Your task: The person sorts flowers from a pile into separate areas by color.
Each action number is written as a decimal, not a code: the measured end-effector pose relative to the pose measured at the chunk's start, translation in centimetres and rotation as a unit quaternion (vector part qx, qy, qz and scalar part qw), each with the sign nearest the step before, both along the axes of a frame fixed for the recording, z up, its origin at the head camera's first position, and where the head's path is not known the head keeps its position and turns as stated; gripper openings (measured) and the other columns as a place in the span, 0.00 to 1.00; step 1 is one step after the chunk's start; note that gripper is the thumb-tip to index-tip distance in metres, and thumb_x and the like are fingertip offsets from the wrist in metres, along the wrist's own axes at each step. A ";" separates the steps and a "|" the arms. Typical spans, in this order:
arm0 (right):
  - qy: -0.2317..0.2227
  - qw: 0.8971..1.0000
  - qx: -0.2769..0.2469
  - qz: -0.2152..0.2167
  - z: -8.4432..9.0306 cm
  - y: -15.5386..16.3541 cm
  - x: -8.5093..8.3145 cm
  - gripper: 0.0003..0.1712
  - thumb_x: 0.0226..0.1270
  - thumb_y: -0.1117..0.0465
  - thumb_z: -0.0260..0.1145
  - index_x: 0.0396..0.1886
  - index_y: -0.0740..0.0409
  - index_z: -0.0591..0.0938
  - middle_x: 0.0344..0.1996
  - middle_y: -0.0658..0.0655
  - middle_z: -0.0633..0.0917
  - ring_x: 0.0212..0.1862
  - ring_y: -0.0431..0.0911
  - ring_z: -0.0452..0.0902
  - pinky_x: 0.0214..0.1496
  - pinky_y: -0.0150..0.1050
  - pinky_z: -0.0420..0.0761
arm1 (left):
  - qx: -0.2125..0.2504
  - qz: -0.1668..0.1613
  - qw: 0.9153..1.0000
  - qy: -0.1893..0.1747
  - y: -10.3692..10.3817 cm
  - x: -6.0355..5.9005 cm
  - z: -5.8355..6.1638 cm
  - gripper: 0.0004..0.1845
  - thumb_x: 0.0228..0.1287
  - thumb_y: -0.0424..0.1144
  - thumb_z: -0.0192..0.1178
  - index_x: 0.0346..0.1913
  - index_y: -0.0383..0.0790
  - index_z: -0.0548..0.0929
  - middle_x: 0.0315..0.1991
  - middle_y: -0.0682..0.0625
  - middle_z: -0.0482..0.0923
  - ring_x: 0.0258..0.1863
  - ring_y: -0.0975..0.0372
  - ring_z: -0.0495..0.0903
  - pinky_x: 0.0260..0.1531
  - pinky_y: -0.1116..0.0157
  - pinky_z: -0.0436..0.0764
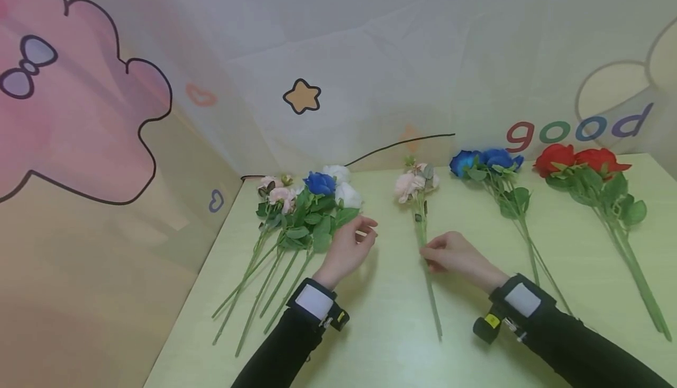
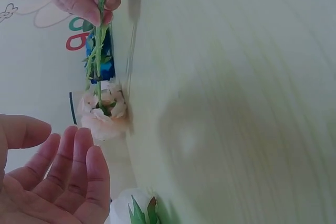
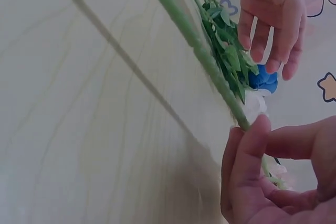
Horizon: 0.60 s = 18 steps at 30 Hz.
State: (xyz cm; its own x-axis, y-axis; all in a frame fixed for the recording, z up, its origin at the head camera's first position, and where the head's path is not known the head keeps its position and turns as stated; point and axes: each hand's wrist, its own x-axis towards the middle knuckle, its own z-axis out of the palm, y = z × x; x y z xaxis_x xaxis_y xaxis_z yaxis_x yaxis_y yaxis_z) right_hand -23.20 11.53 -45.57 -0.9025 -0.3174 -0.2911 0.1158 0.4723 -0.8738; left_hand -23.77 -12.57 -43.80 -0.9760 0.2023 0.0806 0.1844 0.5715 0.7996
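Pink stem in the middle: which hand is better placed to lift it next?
Right. The right hand already pinches the pink stem; the left hand hangs open beside the mixed bunch, holding nothing.

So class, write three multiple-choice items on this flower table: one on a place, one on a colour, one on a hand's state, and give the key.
1. Where do the red roses lie?
A. far right
B. far left
C. centre

2. What colour is the flower on the stem that the right hand pinches?
A. yellow
B. pale pink
C. purple

3. How is the left hand?
A. gripping a stem
B. open, holding nothing
C. a closed fist

Key: 1 A, they lie at the table's right end; 2 B, the stem ends in a pale pink bloom; 3 B, its fingers are relaxed beside the mixed bunch.
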 end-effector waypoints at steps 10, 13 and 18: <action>-0.006 0.999 0.045 -0.009 -0.5 1.1 -0.8 0.22 0.74 0.60 0.60 0.53 0.78 0.79 0.34 0.61 0.88 0.31 0.40 0.83 0.38 0.35 0.83 | -0.006 -0.014 1.000 0.001 -0.1 -0.1 -0.2 0.15 0.73 0.35 0.55 0.57 0.35 0.81 0.46 0.42 0.84 0.41 0.55 0.83 0.43 0.63 0.81; 0.000 0.998 0.057 -0.005 -0.3 1.2 -0.8 0.21 0.74 0.59 0.61 0.51 0.77 0.80 0.32 0.60 0.88 0.31 0.40 0.83 0.36 0.35 0.82 | -0.006 -0.017 1.000 0.001 -0.2 -0.1 -0.2 0.15 0.72 0.35 0.55 0.57 0.34 0.80 0.46 0.41 0.84 0.41 0.55 0.83 0.44 0.62 0.82; 0.011 0.998 0.069 0.004 -0.1 1.1 -0.7 0.18 0.73 0.58 0.62 0.44 0.73 0.83 0.27 0.57 0.86 0.29 0.42 0.81 0.34 0.36 0.81 | -0.008 -0.013 1.000 0.003 -0.4 -0.1 -0.3 0.14 0.72 0.35 0.55 0.55 0.35 0.81 0.46 0.41 0.84 0.39 0.56 0.82 0.42 0.64 0.81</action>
State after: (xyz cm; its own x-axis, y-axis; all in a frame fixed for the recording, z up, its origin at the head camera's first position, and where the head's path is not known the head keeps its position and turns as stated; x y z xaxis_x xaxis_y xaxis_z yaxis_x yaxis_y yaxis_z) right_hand -23.87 12.66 -45.67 -0.9071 -0.2826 -0.3121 0.0928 0.5889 -0.8029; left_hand -23.82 -12.94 -44.12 -0.9697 0.2298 0.0832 0.2050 0.5796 0.7887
